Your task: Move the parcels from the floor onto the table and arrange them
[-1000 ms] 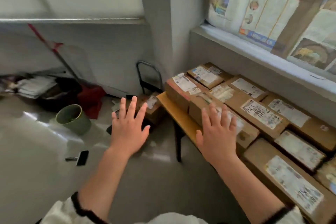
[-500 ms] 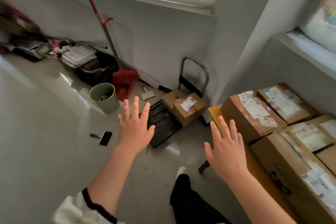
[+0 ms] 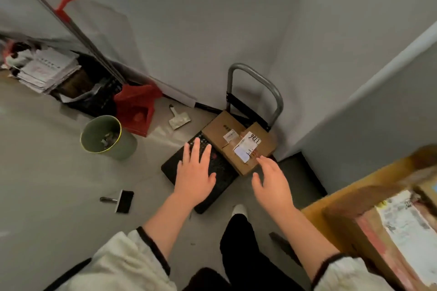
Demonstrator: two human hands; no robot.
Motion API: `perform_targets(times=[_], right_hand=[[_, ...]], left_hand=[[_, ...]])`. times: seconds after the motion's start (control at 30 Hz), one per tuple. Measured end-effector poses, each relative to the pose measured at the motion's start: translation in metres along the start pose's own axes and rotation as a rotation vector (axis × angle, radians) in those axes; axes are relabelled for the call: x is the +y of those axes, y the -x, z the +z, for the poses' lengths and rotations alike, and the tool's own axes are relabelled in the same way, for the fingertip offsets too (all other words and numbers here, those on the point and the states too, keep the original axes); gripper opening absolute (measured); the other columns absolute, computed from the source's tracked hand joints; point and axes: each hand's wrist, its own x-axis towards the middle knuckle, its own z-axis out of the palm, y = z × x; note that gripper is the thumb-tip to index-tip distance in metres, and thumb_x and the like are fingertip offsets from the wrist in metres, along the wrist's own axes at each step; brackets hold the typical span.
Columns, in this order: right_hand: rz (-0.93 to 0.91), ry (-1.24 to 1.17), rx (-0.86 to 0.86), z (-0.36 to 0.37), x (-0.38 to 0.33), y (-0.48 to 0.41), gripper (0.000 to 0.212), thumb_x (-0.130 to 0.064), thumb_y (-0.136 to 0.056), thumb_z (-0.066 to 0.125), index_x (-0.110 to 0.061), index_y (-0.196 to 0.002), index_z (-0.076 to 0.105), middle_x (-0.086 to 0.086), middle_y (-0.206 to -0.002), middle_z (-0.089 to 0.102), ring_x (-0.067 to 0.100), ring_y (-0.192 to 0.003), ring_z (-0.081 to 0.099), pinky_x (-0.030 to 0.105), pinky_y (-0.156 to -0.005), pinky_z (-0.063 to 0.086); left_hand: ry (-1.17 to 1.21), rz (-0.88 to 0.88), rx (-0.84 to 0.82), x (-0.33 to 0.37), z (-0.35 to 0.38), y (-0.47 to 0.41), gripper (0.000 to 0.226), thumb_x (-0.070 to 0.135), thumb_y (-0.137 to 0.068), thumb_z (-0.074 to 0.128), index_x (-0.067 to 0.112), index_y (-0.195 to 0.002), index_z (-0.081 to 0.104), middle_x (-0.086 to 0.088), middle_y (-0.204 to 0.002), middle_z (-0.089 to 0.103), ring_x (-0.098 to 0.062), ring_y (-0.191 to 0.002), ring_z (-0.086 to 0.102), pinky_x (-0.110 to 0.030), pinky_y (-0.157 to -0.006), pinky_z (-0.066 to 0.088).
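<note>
Above floor parcels [image 3: 238, 143]: 2 hands, left [image 3: 195, 176], right [image 3: 272, 184], outstretched, palms down, fingers spread, empty.

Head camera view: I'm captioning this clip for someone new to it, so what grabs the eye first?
Two bare hands, left hand and right hand, reach down with fingers spread toward stacked cardboard parcels on a black hand trolley at centre. Left of that stand a green bin and a red dustpan; a labelled parcel on the table fills the lower right.
</note>
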Motion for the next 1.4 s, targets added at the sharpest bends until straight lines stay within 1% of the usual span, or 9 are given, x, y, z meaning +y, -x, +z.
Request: perform_targets(times=[0.17,0.3,0.4,0.53,0.67,0.87,1.07,1.3,1.4], right_hand=[[0.438,-0.381,0.043,0.065,0.030,-0.077,0.045,-0.012,-0.091,0.049,-0.006,-0.136,0.044,0.012,-0.137,0.048,0.026,-0.126,0.043,0.027,-0.104,0.031],[0.875,-0.646,0.231,0.119,0.067,-0.140,0.046,-0.006,-0.092,0.046,-0.006,-0.138,0.042,0.014,-0.140,0.047,0.029,-0.128,0.045,0.035,-0.104,0.035],[1.123,-0.911,0.437,0.146,0.094,-0.199,0.037,-0.007,-0.094,0.043,-0.002,-0.130,0.050,0.019,-0.129,0.055,0.035,-0.115,0.054,0.033,-0.087,0.043],[1.341,-1.132,0.453,0.170,0.135,-0.257,0.030,-0.016,-0.097,0.042,0.002,-0.114,0.058,0.016,-0.105,0.063,0.027,-0.075,0.055,0.029,-0.059,0.038],[1.276,-1.291,0.380,0.203,0.159,-0.279,0.023,-0.024,-0.093,0.050,-0.011,-0.079,0.062,0.003,-0.073,0.061,0.018,-0.063,0.056,0.025,-0.051,0.040],[1.240,-1.303,0.328,0.215,0.165,-0.272,0.019,-0.027,-0.091,0.051,-0.015,-0.091,0.066,0.004,-0.084,0.067,0.023,-0.077,0.063,0.029,-0.063,0.047],[1.160,-1.234,0.420,0.182,0.110,-0.245,0.030,-0.016,-0.088,0.050,-0.019,-0.116,0.061,-0.001,-0.093,0.065,0.015,-0.076,0.058,0.024,-0.057,0.039],[0.828,-1.397,0.251,0.108,0.007,-0.166,0.025,-0.014,-0.091,0.050,-0.027,-0.105,0.068,-0.003,-0.096,0.074,0.018,-0.091,0.068,0.030,-0.068,0.050],[0.641,-1.368,0.173,0.059,-0.034,-0.134,0.030,-0.015,-0.094,0.047,-0.034,-0.106,0.066,-0.009,-0.098,0.073,0.008,-0.088,0.069,0.023,-0.064,0.050]], left_hand=[[0.142,-0.014,-0.133,-0.006,0.067,-0.114,0.081,0.041,-0.090,0.053,0.021,-0.151,0.003,-0.002,-0.159,-0.004,-0.029,-0.145,-0.002,-0.050,-0.110,0.028],[0.549,-0.170,-0.314,-0.007,0.134,-0.195,0.080,0.041,-0.087,0.058,0.016,-0.150,0.015,-0.003,-0.158,0.008,-0.025,-0.145,0.005,-0.038,-0.116,0.016],[0.894,-0.299,-0.341,-0.010,0.180,-0.248,0.062,0.031,-0.085,0.063,0.021,-0.140,0.038,-0.002,-0.148,0.034,-0.024,-0.138,0.028,-0.029,-0.110,0.022],[0.868,-0.158,-0.485,-0.009,0.228,-0.296,0.067,0.037,-0.081,0.063,0.026,-0.141,0.039,-0.002,-0.146,0.040,-0.027,-0.135,0.035,-0.047,-0.111,0.030],[0.861,-0.253,-0.659,-0.005,0.264,-0.315,0.074,0.022,-0.085,0.060,0.021,-0.149,0.023,-0.002,-0.150,0.034,-0.023,-0.136,0.033,-0.035,-0.109,0.031],[0.930,-0.296,-0.622,-0.002,0.263,-0.306,0.059,0.015,-0.085,0.060,0.022,-0.140,0.040,0.010,-0.117,0.058,0.002,-0.088,0.051,-0.012,-0.062,0.036],[0.962,-0.260,-0.541,-0.010,0.192,-0.269,0.051,0.023,-0.083,0.062,0.027,-0.132,0.049,0.013,-0.109,0.062,-0.004,-0.097,0.057,-0.017,-0.068,0.042],[1.021,-0.262,-0.250,-0.048,0.058,-0.188,0.040,0.038,-0.066,0.061,0.058,-0.100,0.056,0.039,-0.095,0.062,0.016,-0.090,0.058,-0.009,-0.066,0.042],[1.069,-0.213,-0.142,-0.053,-0.002,-0.157,0.043,0.023,-0.080,0.063,0.053,-0.109,0.057,0.040,-0.099,0.061,0.016,-0.094,0.057,-0.008,-0.068,0.045]])
